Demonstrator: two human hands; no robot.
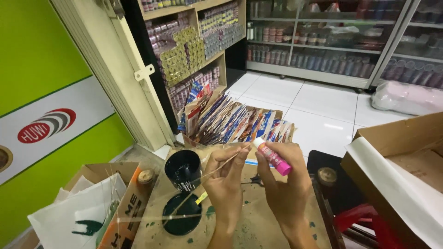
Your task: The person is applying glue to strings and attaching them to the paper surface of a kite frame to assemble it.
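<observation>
At lower left sits a cardboard box (99,177) of white paper, then a black cup (183,169). At centre the left hand (225,184) pinches a thin bamboo stick (217,168); the right hand (287,184) clasps a pink glue stick (273,157) touching the stick's tip.

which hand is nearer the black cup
Left. The left hand, pinching a thin stick, is just right of the black cup. The right hand, holding a pink glue stick, is farther right.
</observation>
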